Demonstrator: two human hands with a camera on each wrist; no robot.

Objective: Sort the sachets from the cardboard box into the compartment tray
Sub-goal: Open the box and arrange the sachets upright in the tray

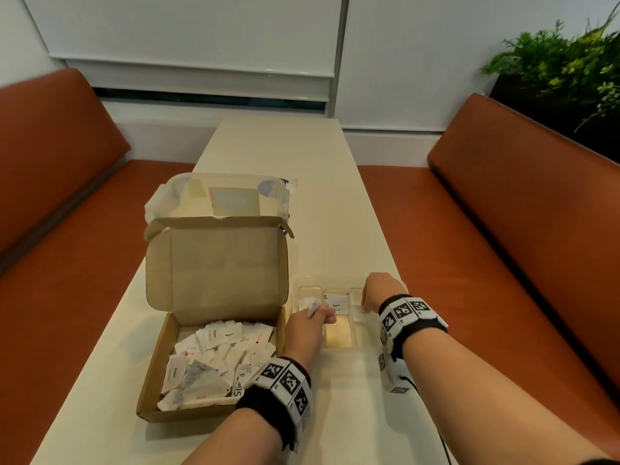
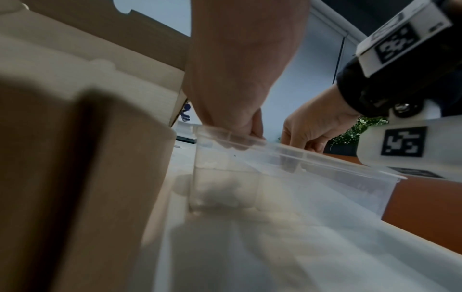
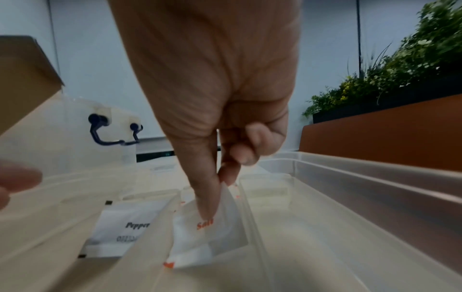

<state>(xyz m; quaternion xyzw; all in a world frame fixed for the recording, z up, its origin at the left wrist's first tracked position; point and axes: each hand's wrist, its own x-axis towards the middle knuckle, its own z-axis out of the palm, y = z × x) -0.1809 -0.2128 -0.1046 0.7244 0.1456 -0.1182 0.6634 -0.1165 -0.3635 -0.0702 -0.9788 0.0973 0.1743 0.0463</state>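
Observation:
An open cardboard box (image 1: 156, 364) on the left of the table holds several white sachets (image 1: 214, 360). To its right stands the clear compartment tray (image 1: 337, 335). My left hand (image 1: 318, 314) hovers over the tray's left end and pinches a white sachet (image 1: 314, 308); in the left wrist view its curled fingers (image 2: 252, 126) sit at the tray rim (image 2: 312, 156) and hide the sachet. My right hand (image 3: 220, 183) pinches a Salt sachet (image 3: 217, 237) low inside one compartment. A Pepper sachet (image 3: 125, 227) lies flat in the compartment to its left.
A clear lidded plastic container (image 1: 221, 196) stands right behind the box's raised lid (image 1: 218, 263). Orange benches (image 1: 67, 263) flank the narrow cream table (image 1: 275, 156). A planter with green leaves (image 1: 563, 68) sits behind the right bench. The compartment (image 3: 312, 227) right of the Salt sachet looks bare.

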